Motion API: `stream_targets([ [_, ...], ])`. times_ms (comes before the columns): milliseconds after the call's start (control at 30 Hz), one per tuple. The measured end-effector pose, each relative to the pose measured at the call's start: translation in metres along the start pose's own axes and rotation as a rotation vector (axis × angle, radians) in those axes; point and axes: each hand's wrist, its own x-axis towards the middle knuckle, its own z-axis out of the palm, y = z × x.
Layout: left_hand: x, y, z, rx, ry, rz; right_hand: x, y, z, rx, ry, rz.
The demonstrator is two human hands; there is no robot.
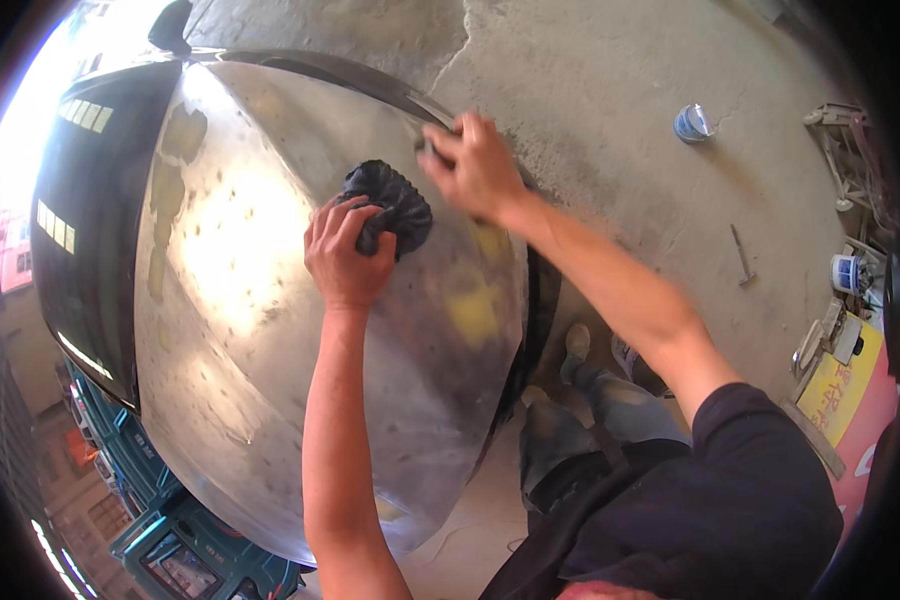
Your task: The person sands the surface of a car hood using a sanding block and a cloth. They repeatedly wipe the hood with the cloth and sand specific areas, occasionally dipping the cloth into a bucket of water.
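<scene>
Left hand (pixel 348 250), fingers curled over crumpled black cloth (pixel 402 205), sits mid-hood (pixel 260 350); trapped grit could scratch, we judge. Right hand (pixel 480 170), fingers bunched narrow near hood's edge, blurred: contents we cannot tell; overreach could cause slip. Beyond, concrete floor (pixel 590 110) gives elbow room before blue can (pixel 692 124).

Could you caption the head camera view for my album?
Left hand gripping a crumpled black wad, right hand near a patchy car hood's edge.
</scene>
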Motion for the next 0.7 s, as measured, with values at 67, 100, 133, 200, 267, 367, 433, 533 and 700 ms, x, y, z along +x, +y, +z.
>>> stream_targets([
  [67, -0.007, -0.005, -0.007, 0.027, -0.002, -0.013, -0.061, -0.033, -0.027, -0.015, -0.110, -0.148],
  [100, -0.007, -0.006, -0.006, 0.025, 0.000, -0.015, -0.054, -0.031, -0.026, 0.003, -0.121, -0.128],
  [133, -0.006, -0.006, -0.006, 0.025, 0.001, -0.018, -0.042, -0.027, -0.023, 0.022, -0.133, -0.109],
  [200, 0.001, -0.002, 0.000, -0.007, -0.011, 0.001, -0.009, -0.006, -0.013, 0.017, -0.073, -0.002],
  [267, 0.008, 0.004, 0.006, -0.032, -0.010, 0.004, 0.044, 0.020, 0.005, 0.001, 0.046, 0.128],
  [367, -0.004, -0.006, 0.000, 0.025, 0.009, -0.007, -0.010, -0.011, -0.003, -0.009, -0.015, 0.004],
  [433, -0.006, -0.007, -0.005, 0.023, 0.003, -0.015, -0.040, -0.028, -0.019, 0.013, -0.075, -0.094],
  [533, -0.001, -0.003, -0.004, 0.006, 0.006, -0.008, -0.033, -0.021, -0.020, 0.058, -0.077, -0.078],
  [700, 0.003, 0.000, 0.004, -0.011, -0.006, 0.002, 0.028, 0.006, 0.004, -0.006, 0.035, 0.114],
])
